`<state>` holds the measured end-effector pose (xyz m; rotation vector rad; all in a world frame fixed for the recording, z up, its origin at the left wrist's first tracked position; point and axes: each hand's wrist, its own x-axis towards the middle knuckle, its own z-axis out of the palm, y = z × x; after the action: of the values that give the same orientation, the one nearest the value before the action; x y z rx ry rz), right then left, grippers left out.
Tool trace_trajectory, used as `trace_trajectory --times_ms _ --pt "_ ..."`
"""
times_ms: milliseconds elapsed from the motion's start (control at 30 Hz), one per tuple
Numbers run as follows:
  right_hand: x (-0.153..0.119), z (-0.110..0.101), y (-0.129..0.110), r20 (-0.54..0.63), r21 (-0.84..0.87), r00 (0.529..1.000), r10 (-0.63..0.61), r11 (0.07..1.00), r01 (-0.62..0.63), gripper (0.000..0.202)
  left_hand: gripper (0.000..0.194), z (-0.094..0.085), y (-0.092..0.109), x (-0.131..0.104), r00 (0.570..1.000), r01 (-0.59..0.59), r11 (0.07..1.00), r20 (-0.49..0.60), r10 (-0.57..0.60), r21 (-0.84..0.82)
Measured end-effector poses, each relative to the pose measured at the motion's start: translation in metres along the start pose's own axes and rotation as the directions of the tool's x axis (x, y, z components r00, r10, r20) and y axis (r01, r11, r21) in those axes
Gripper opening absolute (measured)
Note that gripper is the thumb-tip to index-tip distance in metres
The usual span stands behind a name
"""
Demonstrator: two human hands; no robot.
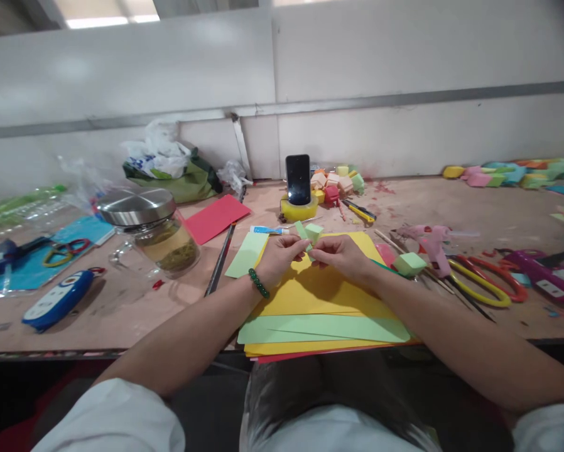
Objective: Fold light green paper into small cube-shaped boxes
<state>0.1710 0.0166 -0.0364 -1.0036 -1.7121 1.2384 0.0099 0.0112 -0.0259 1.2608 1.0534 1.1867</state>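
Both my hands meet over a stack of yellow paper (305,295) near the table's front edge. Between the fingertips is a small folded piece of light green paper (314,233), part of it hidden by the fingers. My left hand (284,254), with a green bead bracelet (259,284) at the wrist, pinches its left side. My right hand (341,256) pinches its right side. Long light green paper strips (324,328) lie across the front of the stack. A light green sheet (247,255) lies left of my left hand, and a folded green paper box (409,264) sits right of my right hand.
A glass jar of tea (162,242) stands left, near a red sheet (218,218) and a blue remote-like device (58,299). Behind my hands, a phone (298,180) leans on a yellow tape roll (299,209). Right are a pink glue gun (433,246) and yellow-red scissors (482,285).
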Motion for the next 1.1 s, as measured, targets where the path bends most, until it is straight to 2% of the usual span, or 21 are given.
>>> trace_trajectory --times_ms 200,300,433,500,567,600,700,733,833,900,1000,1100 --pt "0.0 -0.001 -0.001 -0.014 -0.1 0.998 -0.061 0.993 0.06 0.035 0.037 0.003 0.001 -0.003 0.994 0.105 0.983 0.042 -0.099 -0.151" --pt "-0.001 -0.001 -0.002 0.026 -0.091 0.998 -0.054 0.994 0.056 0.035 0.035 0.002 0.0 -0.003 0.997 0.076 0.99 0.031 -0.073 -0.122" --pt "-0.006 0.001 -0.006 0.116 -0.069 0.992 -0.045 0.996 0.054 0.034 0.028 -0.009 0.002 0.008 0.992 0.045 0.983 -0.105 -0.064 -0.179" --pt "-0.009 0.002 -0.007 0.182 -0.069 0.983 -0.02 0.997 0.033 0.034 0.025 -0.016 0.005 0.014 0.972 0.025 0.97 -0.222 -0.08 -0.241" --pt "-0.009 0.004 -0.007 0.195 -0.053 0.981 -0.01 0.998 0.021 0.034 0.026 -0.019 0.008 0.017 0.959 -0.013 0.958 -0.276 -0.069 -0.285" --pt "-0.009 0.004 -0.007 0.173 -0.036 0.985 -0.017 0.999 0.024 0.035 0.028 -0.018 0.009 0.016 0.965 0.002 0.954 -0.25 -0.08 -0.299" --pt "-0.005 0.003 -0.004 0.061 -0.012 0.996 -0.059 0.998 0.059 0.038 0.039 -0.01 0.007 0.008 0.982 0.186 0.951 0.039 -0.182 -0.246" --pt "-0.004 0.002 -0.003 0.048 -0.028 0.996 -0.069 0.997 0.071 0.039 0.038 -0.007 0.005 0.006 0.979 0.196 0.959 0.096 -0.179 -0.205" --pt "-0.003 0.0 0.0 0.066 -0.114 0.99 -0.121 0.985 0.128 0.038 0.034 -0.005 0.004 0.002 0.983 0.162 0.979 0.103 -0.149 -0.124" --pt "-0.004 -0.002 0.002 0.016 -0.174 0.973 -0.228 0.958 0.227 0.03 0.034 -0.007 0.004 0.003 0.985 0.16 0.981 0.077 -0.152 -0.106" --pt "-0.006 -0.003 0.004 -0.038 -0.315 0.885 -0.464 0.846 0.43 0.013 0.036 -0.011 0.003 0.006 0.981 0.173 0.98 0.106 -0.163 -0.101" --pt "-0.005 -0.004 0.006 0.048 -0.398 0.814 -0.579 0.736 0.547 0.008 0.038 -0.01 0.002 0.005 0.978 0.174 0.981 0.132 -0.162 -0.087"
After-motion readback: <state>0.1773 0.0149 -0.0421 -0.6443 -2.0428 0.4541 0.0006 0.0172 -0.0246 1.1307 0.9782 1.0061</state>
